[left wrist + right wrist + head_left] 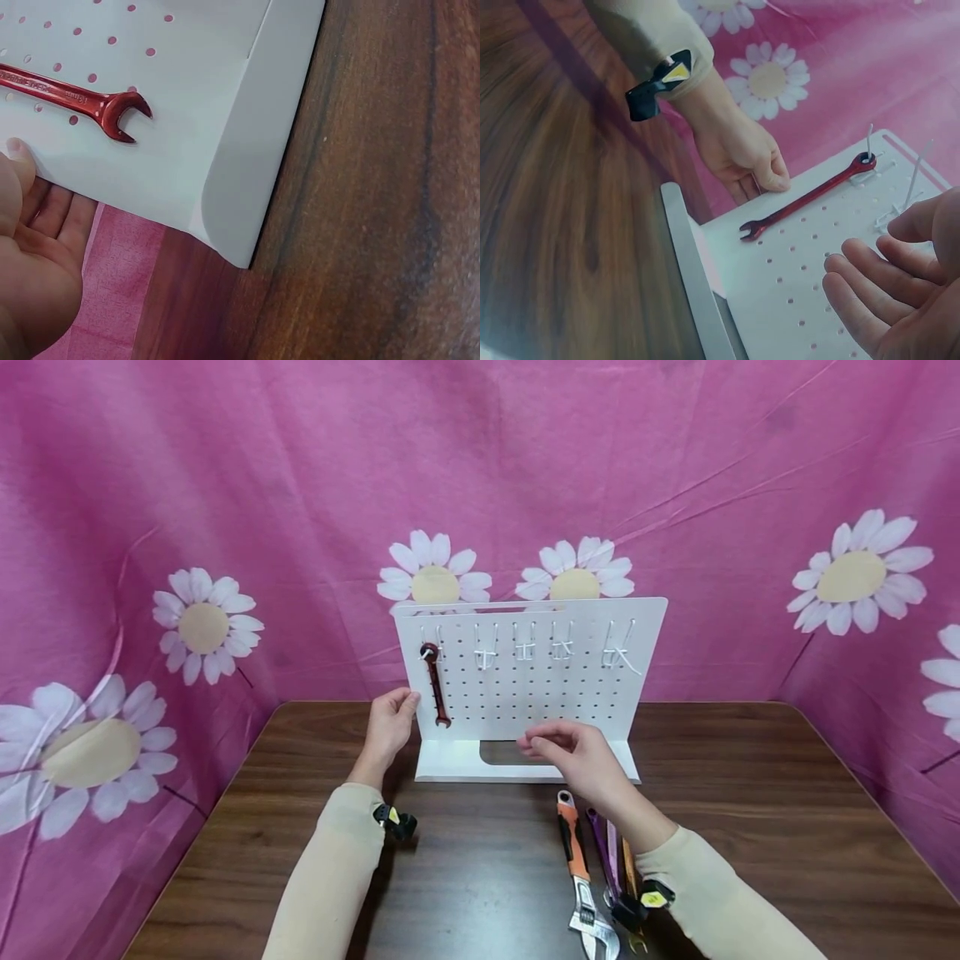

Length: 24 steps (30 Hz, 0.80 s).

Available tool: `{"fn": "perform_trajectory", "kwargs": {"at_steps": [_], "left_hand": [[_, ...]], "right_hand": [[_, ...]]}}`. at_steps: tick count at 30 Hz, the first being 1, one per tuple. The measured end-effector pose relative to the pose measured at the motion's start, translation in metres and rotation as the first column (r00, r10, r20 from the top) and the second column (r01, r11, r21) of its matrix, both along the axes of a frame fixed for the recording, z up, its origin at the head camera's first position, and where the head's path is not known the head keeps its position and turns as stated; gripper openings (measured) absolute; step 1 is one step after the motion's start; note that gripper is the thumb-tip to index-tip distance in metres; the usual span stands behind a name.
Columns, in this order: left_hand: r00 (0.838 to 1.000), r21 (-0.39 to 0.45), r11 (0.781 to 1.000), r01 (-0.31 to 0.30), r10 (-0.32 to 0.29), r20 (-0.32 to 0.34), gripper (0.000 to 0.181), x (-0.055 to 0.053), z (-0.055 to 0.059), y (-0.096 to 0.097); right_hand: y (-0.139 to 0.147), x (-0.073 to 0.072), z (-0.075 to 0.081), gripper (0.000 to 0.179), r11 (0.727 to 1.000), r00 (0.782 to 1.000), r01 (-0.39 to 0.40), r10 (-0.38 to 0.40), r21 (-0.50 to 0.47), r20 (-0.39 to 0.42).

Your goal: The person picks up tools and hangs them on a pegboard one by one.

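Note:
A white pegboard (525, 693) stands upright on the table, with a red combination wrench (434, 685) hanging from its leftmost hook. My left hand (390, 720) pinches the board's left edge, thumb on the front face and fingers behind it, as the left wrist view shows. The wrench's open end (124, 114) hangs beside that thumb. In front of the board's lower part, my right hand (581, 756) hovers with loosely bent fingers and nothing in them. Below it lie an adjustable wrench (573, 843) with an orange and black handle, and purple wrenches (606, 852).
Several white hooks (562, 643) line the board's upper part to the right of the red wrench. A gold-coloured wrench (630, 868) lies partly under my right forearm. Behind the wooden table (315, 860) hangs a pink cloth (480, 460) with daisies.

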<state>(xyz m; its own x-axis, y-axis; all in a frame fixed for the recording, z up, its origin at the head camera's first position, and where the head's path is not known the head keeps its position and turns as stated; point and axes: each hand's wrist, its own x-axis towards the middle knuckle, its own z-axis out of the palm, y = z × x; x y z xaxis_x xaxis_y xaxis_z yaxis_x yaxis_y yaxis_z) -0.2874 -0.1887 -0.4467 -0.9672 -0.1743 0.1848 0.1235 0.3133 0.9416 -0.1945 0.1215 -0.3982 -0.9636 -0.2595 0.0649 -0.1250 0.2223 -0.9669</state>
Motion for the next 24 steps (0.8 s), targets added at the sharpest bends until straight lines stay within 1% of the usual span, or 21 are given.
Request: {"fn": "perform_trajectory", "kwargs": {"at_steps": [5,15,20,24], "left_hand": [[1.000,0.002,1.000,-0.007,0.007,0.011,0.023,0.000,0.001,0.001],[1.000,-0.002,1.000,-0.014,0.014,-0.005,0.023,-0.001,0.000,0.000],[1.000,-0.002,1.000,-0.006,0.006,-0.008,0.023,0.000,0.000,0.000],[1.000,0.003,1.000,0.002,-0.002,-0.005,0.024,-0.001,0.000,0.000]], "right_hand": [[0.013,0.007,-0.002,0.028,1.000,0.999,0.027,-0.026,0.013,-0.025],[0.038,0.022,-0.005,0.024,0.996,0.996,0.081,-0.080,0.033,-0.036],[0.048,0.030,-0.009,0.023,0.992,0.993,0.115,-0.114,0.042,-0.033],[0.055,0.036,-0.012,0.024,0.988,0.990,0.140,-0.139,0.059,-0.014]]}}
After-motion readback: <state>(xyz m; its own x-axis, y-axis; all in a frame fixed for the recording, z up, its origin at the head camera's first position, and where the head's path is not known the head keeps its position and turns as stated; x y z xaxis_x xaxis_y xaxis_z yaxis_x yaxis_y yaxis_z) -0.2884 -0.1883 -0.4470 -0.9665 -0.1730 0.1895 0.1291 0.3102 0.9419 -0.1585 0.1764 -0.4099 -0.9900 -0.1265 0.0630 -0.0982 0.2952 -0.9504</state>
